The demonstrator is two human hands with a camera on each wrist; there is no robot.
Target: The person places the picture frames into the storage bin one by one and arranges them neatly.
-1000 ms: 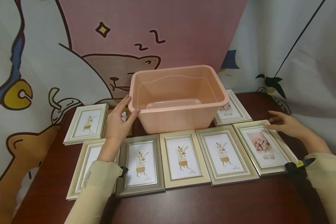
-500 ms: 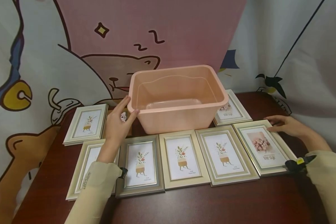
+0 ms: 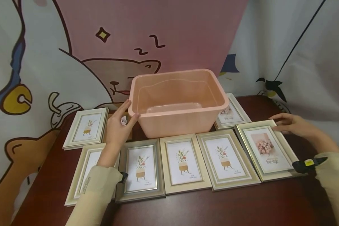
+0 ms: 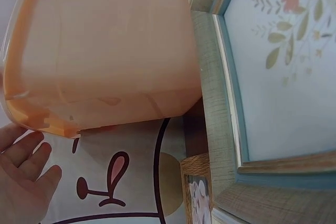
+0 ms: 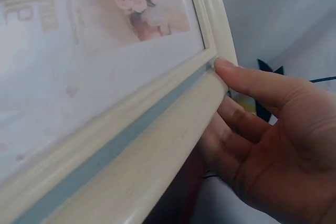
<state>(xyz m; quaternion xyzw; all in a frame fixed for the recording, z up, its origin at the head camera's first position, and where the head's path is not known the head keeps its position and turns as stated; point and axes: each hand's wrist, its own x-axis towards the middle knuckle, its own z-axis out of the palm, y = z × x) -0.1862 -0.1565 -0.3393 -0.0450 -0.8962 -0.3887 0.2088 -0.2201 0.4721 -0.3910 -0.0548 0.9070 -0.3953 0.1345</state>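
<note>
In the head view my left hand [image 3: 117, 130] touches the near left corner of a pink plastic basin [image 3: 178, 122], its fingers and thumb extended at the rim. The left wrist view shows those fingers spread beside the basin [image 4: 110, 45]. My right hand [image 3: 299, 127] pinches a cream picture frame [image 3: 283, 138] with a pink flower print, at its far right corner. Seen from the right wrist, the thumb lies on top of the frame [image 5: 131, 140] and the fingers curl underneath. The frame's far side is slightly raised.
Several picture frames with plant prints lie in a row before the basin, including a grey-green one [image 3: 161, 169] and a cream one [image 3: 204, 175]. A white frame [image 3: 70, 138] lies at the left, another [image 3: 243, 116] right of the basin. A patterned cloth [image 3: 186, 37] hangs behind the table.
My right hand has come from hovering just beside the flower-print frame to gripping its corner, and the frame has lifted slightly. The left hand stays at the basin's rim. The head view has shifted a little.
</note>
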